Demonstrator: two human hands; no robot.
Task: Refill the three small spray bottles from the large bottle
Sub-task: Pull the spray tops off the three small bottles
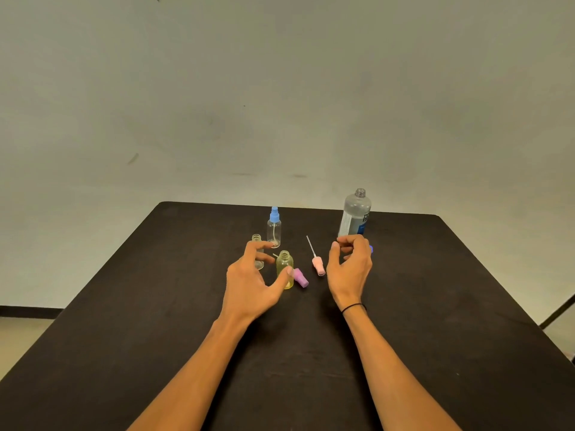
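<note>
A: What sits on the dark surface [155,321], biggest first?

B: The large bottle [356,214] stands upright at the far right, long axis vertical, open threaded neck pointing up; then the blue-capped spray bottle [273,230], upright near the far edge with its sprayer on; the yellow bottle [284,269] stands upright nearer, neck open and pointing up; a clear uncapped bottle [257,244] stands just left of it, partly hidden.

A: And the loose parts?

B: The pink sprayer [317,262] lies flat between the hands, its thin tube pointing away toward the far edge; the purple sprayer [301,277] lies just beside the yellow bottle, head pointing near-right.

A: The hands?

B: The left hand [249,287] is spread open, thumb tip touching the yellow bottle's side, fingers [259,245] in front of the clear bottle, not closed on either; the right hand [350,269] hovers by the large bottle's base, fingers curled loosely; something blue [371,249] shows behind them, whether held I cannot tell.
</note>
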